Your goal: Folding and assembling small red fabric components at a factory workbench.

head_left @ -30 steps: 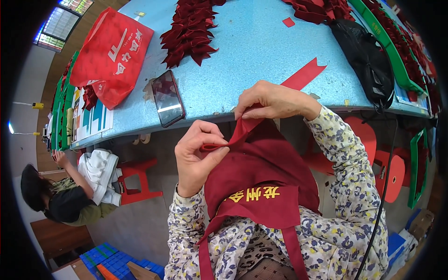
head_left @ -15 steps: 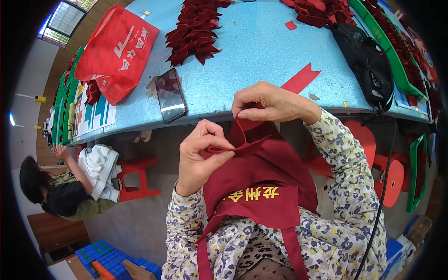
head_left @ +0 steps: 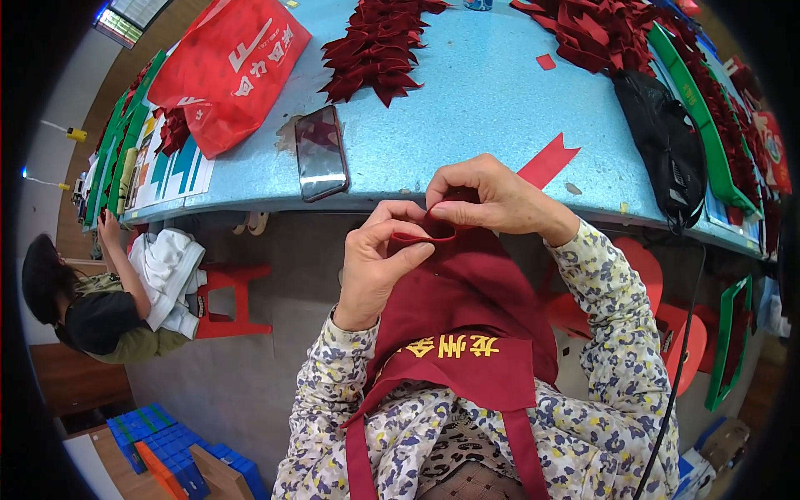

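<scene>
Left hand (head_left: pixel 377 268) and right hand (head_left: pixel 502 202) both pinch the dark-red fabric strip (head_left: pixel 442 233) at centre, looped but seemingly unfinished; formed bows (head_left: pixel 375 52) sit at 11 o'clock, flat notched ribbon (head_left: pixel 549 162) at 2.

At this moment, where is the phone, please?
In the head view, the phone lies left of centre on the blue table, by its near edge, between the red bag and the left hand.

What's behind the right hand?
A red ribbon, notched at its far end, and the blue table. The right hand covers the ribbon's near part; where it leads can't be seen.
</scene>
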The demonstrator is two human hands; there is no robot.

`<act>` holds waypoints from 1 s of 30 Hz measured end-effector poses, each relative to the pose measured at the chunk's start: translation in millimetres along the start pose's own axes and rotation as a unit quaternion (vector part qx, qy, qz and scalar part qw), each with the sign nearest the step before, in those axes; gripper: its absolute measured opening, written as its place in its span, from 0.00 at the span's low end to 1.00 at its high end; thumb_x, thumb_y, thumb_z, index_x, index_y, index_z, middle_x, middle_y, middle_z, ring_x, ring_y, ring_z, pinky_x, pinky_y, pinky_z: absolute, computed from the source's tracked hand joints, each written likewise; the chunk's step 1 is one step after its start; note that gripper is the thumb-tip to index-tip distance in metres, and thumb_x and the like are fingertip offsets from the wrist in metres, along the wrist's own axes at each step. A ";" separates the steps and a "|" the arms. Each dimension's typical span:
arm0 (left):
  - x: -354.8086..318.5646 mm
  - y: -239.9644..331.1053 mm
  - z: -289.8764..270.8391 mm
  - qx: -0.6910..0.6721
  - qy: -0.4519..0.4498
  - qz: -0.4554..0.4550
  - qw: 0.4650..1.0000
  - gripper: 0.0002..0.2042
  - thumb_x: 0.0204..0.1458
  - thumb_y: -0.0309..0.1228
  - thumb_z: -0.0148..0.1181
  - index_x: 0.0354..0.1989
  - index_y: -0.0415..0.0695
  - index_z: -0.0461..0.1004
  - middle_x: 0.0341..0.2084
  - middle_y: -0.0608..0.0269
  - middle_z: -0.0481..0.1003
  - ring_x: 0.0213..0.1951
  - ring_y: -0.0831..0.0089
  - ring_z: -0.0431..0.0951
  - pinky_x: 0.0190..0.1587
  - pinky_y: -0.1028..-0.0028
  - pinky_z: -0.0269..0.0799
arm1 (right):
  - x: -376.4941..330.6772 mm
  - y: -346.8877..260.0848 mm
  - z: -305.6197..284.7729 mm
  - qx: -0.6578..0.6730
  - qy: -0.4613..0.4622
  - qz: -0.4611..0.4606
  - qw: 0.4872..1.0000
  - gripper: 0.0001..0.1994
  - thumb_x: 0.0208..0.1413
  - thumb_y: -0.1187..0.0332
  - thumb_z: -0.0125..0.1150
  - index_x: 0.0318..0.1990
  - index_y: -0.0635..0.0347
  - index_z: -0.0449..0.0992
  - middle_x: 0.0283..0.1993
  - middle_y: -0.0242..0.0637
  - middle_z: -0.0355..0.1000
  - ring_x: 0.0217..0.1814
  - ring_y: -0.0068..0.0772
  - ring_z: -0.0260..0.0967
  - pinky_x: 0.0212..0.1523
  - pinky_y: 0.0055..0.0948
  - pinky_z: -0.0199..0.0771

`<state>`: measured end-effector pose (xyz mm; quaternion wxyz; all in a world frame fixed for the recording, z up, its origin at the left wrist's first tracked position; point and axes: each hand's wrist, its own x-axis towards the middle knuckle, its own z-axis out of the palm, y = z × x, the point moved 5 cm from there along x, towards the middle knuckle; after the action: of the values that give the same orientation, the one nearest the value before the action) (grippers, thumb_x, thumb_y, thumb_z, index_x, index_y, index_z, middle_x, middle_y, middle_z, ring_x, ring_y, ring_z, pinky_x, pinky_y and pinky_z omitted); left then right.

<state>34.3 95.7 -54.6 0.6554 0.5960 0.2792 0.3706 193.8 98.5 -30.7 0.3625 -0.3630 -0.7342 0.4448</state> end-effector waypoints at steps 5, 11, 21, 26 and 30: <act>-2.4 -7.2 -4.1 -0.036 0.007 0.001 0.999 0.06 0.41 0.19 0.62 0.29 0.35 0.76 0.38 0.62 0.69 0.41 0.76 0.68 0.44 0.79 0.64 | 1.7 1.2 9.6 0.055 0.038 0.078 0.995 0.09 0.52 0.68 0.59 0.29 0.66 0.73 0.23 0.29 0.69 0.25 0.15 0.61 0.26 0.19 0.62; -5.7 -12.7 -9.5 -0.067 0.033 -0.010 0.997 0.05 0.42 0.18 0.62 0.30 0.36 0.76 0.37 0.63 0.70 0.39 0.78 0.69 0.43 0.80 0.65 | 1.2 11.5 17.2 0.085 0.060 0.141 0.984 0.09 0.52 0.68 0.59 0.28 0.67 0.73 0.23 0.28 0.69 0.25 0.14 0.62 0.25 0.17 0.63; -7.6 -17.2 -14.0 -0.111 0.056 -0.008 0.992 0.06 0.44 0.17 0.60 0.32 0.35 0.76 0.35 0.63 0.73 0.37 0.79 0.71 0.41 0.81 0.66 | 6.7 14.4 29.2 0.197 0.091 0.136 0.967 0.08 0.54 0.68 0.57 0.31 0.66 0.73 0.24 0.25 0.68 0.26 0.12 0.61 0.25 0.15 0.62; -11.6 -21.0 -21.3 -0.126 0.078 -0.006 0.989 0.07 0.45 0.17 0.59 0.33 0.35 0.76 0.33 0.64 0.74 0.36 0.80 0.72 0.41 0.81 0.66 | 8.0 13.2 33.4 0.203 0.066 0.127 0.969 0.08 0.55 0.68 0.57 0.32 0.65 0.73 0.26 0.25 0.68 0.27 0.12 0.61 0.25 0.14 0.61; -13.4 -20.0 -20.0 -0.143 0.094 -0.013 0.985 0.07 0.46 0.17 0.58 0.34 0.35 0.75 0.32 0.65 0.75 0.35 0.80 0.72 0.42 0.81 0.66 | 9.4 13.4 36.4 0.209 0.054 0.129 0.968 0.07 0.56 0.69 0.56 0.33 0.65 0.72 0.27 0.24 0.67 0.27 0.09 0.60 0.27 0.12 0.59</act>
<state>13.6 95.9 -78.1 0.7098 0.4548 0.2912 0.4523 161.1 96.9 -53.4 0.4088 -0.3948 -0.5511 0.6110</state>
